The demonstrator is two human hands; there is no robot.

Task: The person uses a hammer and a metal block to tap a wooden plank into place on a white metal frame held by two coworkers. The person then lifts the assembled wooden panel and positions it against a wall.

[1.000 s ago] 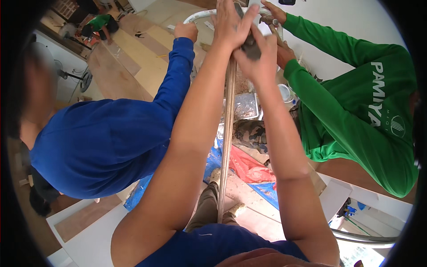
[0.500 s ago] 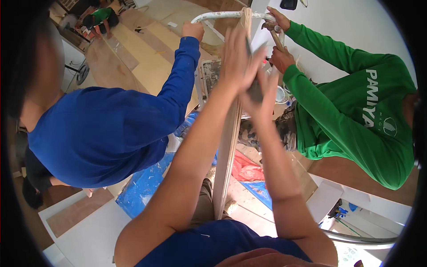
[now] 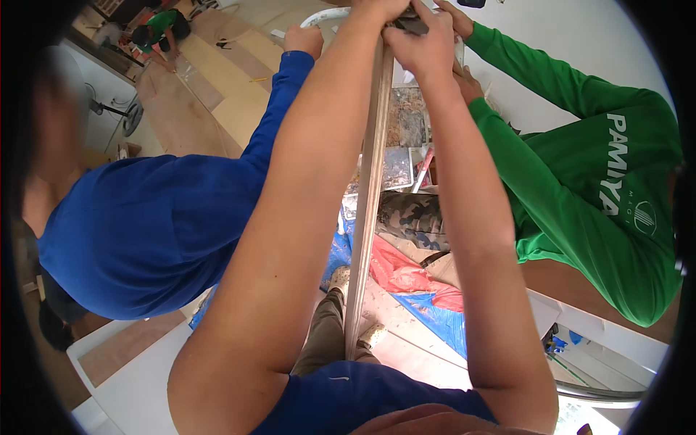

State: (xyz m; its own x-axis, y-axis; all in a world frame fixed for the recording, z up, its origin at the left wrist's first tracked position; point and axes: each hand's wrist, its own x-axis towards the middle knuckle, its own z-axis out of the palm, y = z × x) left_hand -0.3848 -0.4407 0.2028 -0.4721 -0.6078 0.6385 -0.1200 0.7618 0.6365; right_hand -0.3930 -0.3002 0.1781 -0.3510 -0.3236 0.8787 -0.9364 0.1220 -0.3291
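Observation:
A long plywood board [image 3: 371, 196] stands on edge between my arms, its layered edge facing up. At its far end my left hand [image 3: 383, 10] and my right hand [image 3: 426, 49] are close together, closed on a dark grey flat block [image 3: 413, 26] at the board's edge. The upper frame edge cuts off part of my left hand, and fingers cover much of the block. A white curved pipe [image 3: 325, 16] lies just beyond, with the hand [image 3: 304, 40] of a person in blue by it. The hands of a person in green [image 3: 464, 80] are beside my right hand.
Blue sheeting [image 3: 438, 322] and red sheeting [image 3: 406, 268] lie on the floor by my feet. The person in blue [image 3: 145, 225] is close on the left, the person in green [image 3: 580, 196] close on the right. Another person [image 3: 163, 32] crouches on the far floor; a white cabinet [image 3: 152, 377] stands lower left.
Both my hands have moved farther away along the board's edge with the dark block, and my arms are now more stretched. The hammer seen in the green-sleeved person's hand is now hidden.

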